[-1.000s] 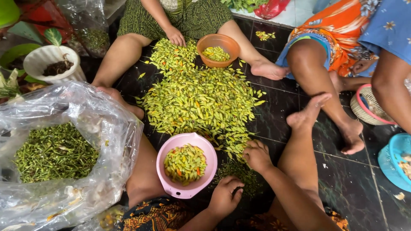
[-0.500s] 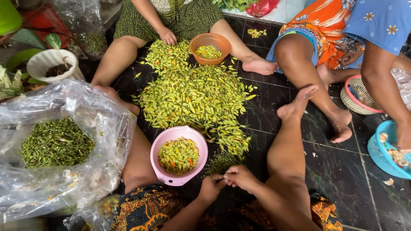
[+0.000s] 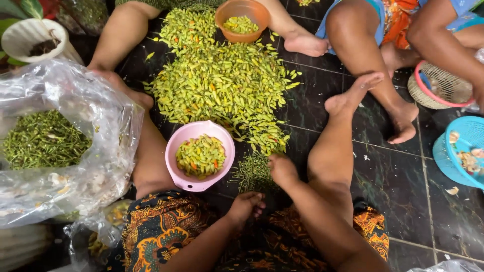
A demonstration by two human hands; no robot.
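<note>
Clear plastic bag [image 3: 108, 151], far left: it is lying open, holding a mass of green stems [image 3: 43, 141]. No change is noted against half a second ago.

Pink bowl [image 3: 194, 185]: it is sitting between the person's knees, partly filled with stemmed chillies [image 3: 200, 156].

Left hand [image 3: 247, 204]: half a second ago it was meeting the other hand in front of the lap. It is now resting low by the patterned cloth, fingers curled inward. Whether they are pinching a chilli cannot be told.

Right hand [image 3: 282, 168]: it is moving away from the left and reaching forward, beside the small heap of stems [image 3: 252, 174] at the near edge of the big chilli pile [image 3: 227, 85]. The parting of the hands suggests one chilli is finished and another is being sought.

Hidden or unclear: the right hand's fingers are turning away under the knuckles, so their grip is undetermined. The blue basket [image 3: 441, 158] is being cut by the right edge. The other people are showing legs only.
</note>
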